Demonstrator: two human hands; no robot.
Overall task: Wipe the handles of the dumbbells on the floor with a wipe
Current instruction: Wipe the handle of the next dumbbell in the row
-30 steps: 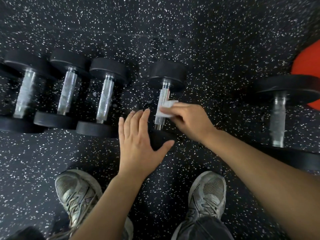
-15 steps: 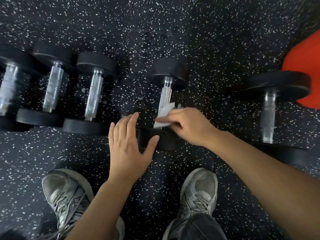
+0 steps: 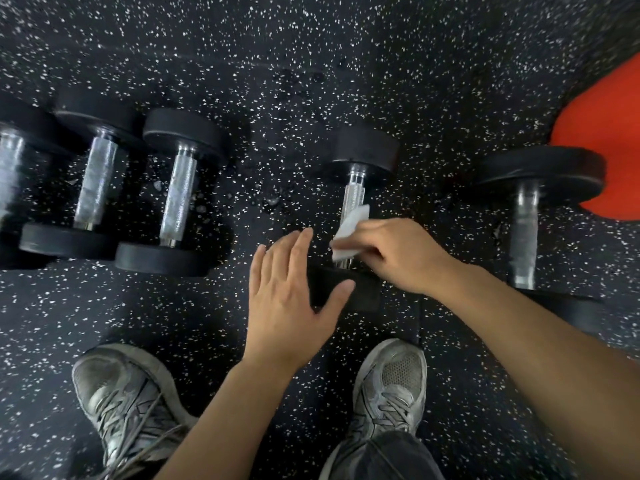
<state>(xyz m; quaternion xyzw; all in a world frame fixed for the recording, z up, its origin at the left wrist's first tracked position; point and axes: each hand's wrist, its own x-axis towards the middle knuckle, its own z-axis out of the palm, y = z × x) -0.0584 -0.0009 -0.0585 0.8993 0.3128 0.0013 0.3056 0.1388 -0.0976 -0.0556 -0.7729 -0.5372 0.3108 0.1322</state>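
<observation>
- The floor (image 3: 311, 64) is black with white specks. Dumbbells lie on it in a row.
- The far-left dumbbell (image 3: 14, 174) is cut off by the edge, so only part shows.
- The middle dumbbell (image 3: 360, 157) could roll if the left hand (image 3: 291, 299) lets go. That hand lies flat and open, with its thumb on the near weight.
- The right hand (image 3: 398, 254) pinches the wipe (image 3: 349, 230) tight against the low end of the handle (image 3: 353, 199). It hides that part of the bar.
- The wipe could slip off or bunch up, because one corner sticks up loose.
- Nobody can tell if the underside of the handle is clean.
</observation>
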